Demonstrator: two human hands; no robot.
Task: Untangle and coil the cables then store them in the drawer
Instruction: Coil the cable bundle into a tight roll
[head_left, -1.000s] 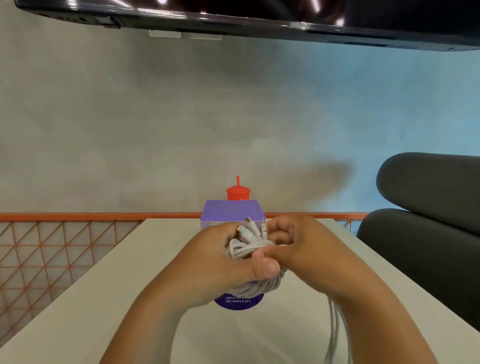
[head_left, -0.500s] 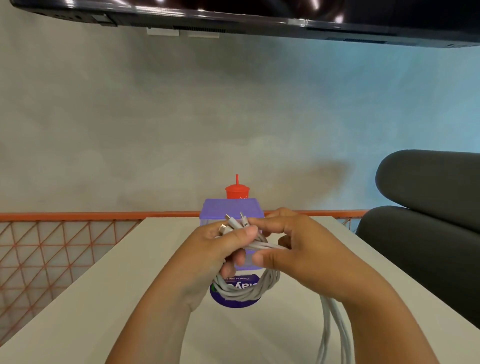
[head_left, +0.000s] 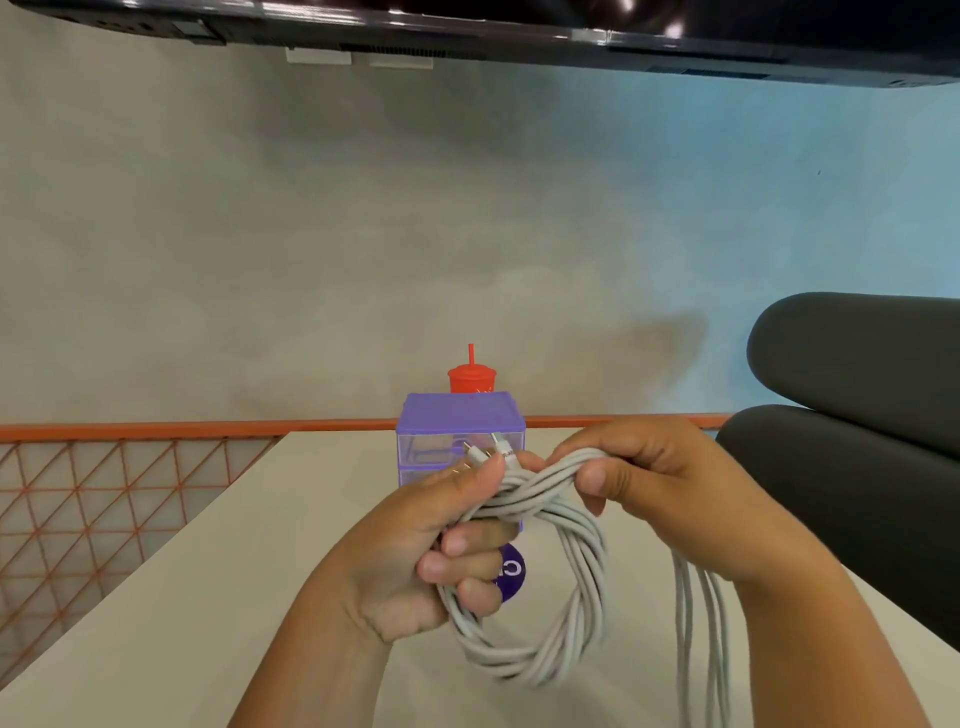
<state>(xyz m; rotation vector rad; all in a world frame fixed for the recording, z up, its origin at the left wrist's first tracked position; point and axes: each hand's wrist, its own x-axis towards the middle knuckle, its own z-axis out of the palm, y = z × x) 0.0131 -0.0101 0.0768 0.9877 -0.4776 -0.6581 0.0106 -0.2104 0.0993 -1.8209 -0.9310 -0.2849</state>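
Since a second ago the cables (head_left: 571, 597) have opened from a tight bunch into a wide coil: my left hand (head_left: 415, 561) clamps its left side, plugs (head_left: 488, 449) upright above the thumb, and my right hand (head_left: 665, 493) pinches the top strands. Coiling is, I judge, unfinished, as loose strands (head_left: 696, 623) trail off the near edge of the table (head_left: 208, 597). The coil hangs over mid-table before the purple drawer unit (head_left: 457, 426) at the far edge, drawers apparently shut; a red cup (head_left: 471, 376) stands behind it.
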